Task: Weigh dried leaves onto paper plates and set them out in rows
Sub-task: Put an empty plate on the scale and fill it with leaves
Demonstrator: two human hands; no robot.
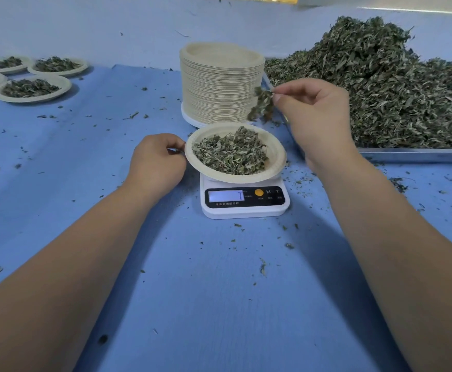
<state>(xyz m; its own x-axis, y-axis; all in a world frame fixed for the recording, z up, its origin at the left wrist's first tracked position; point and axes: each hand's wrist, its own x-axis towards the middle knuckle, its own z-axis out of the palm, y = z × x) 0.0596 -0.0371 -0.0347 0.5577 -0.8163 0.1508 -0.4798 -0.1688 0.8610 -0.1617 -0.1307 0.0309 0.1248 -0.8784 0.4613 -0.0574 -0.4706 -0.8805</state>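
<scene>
We are pinching a small sprig of dried leaves (261, 104) between the thumb and forefinger of our right hand (310, 114), with the other fingers curled in. The sprig is hanging above the far edge of the paper plate (280, 153), in front of the tall stack of unused paper plates (219, 84). Our left hand (156, 162) is gripping the plate's left rim with curled fingers. The plate is sitting on the white digital kitchen scale (246, 208), tilted a little toward us, and is holding a heap of leaves (230, 154). The scale's lit display (226, 196) is showing a 7. To our right, a big pile of dried leaves (380, 84) is lying on a metal tray (412, 154). Far to the left, filled plates (31, 88) are lying close together on the blue table cover (192, 277), where leaf crumbs are lying scattered.
</scene>
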